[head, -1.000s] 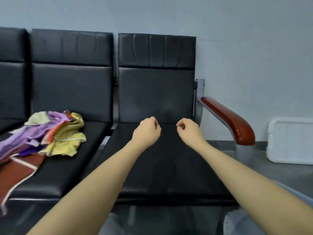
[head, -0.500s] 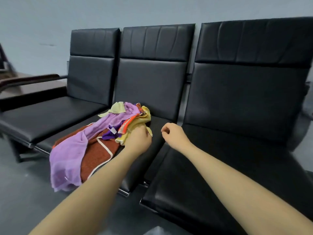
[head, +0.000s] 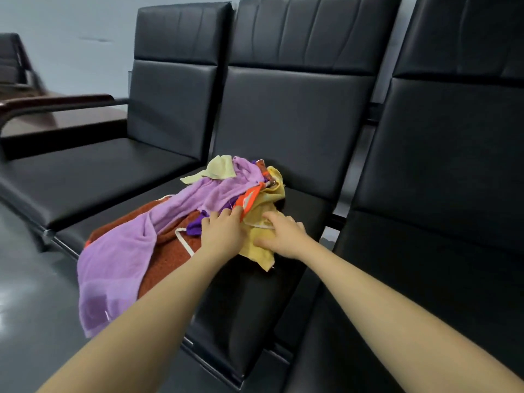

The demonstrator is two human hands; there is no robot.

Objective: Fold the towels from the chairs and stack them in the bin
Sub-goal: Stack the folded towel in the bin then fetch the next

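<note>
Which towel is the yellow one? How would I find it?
Find the middle black chair and the towel pile on its seat. The yellow towel lies at the pile's right edge, under the right hand. Its neighbours are lilac, rust-brown and orange.

No text, label, brand, number or sign is being shown legibly anywhere in the head view. A small white tag is being carried near the lower hem of the lilac towel (head: 119,259), but it is too small for any print to be made out. Nothing readable is being displayed on the other towels in the heap, on the black chairs (head: 297,114) or on the wall behind them.
</note>
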